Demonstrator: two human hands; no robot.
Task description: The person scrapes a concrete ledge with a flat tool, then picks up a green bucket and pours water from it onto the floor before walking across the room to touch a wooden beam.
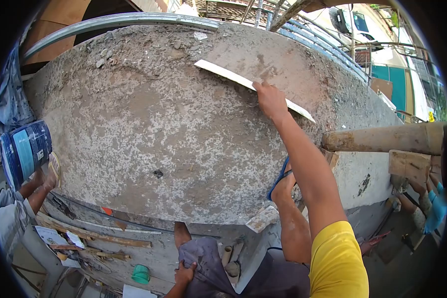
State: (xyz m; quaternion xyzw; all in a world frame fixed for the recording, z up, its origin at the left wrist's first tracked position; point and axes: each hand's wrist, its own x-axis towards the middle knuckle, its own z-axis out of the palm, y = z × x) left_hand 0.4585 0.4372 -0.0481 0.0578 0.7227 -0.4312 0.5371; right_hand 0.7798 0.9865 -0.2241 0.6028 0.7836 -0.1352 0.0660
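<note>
My right hand point(271, 101) is wrapped round a long, thin white strip point(228, 74) that looks like a straightedge. The strip lies slantwise across the rough, grey concrete slab point(184, 129), its far left end towards the slab's back edge. Smoother, reddish-brown material covers the slab just beyond the strip. My left hand point(186, 273) rests on the knee of my dark trousers point(203, 258), fingers laid over the cloth. My right foot, in a blue flip-flop point(280, 180), stands on the slab's near edge.
At left, another person's sandalled foot point(54, 171) is on the slab beside a blue bucket point(25, 151). A wooden post point(382, 137) juts in from the right. Below the near edge lie planks point(94, 231) and a green cup point(140, 273). Another person crouches at far right.
</note>
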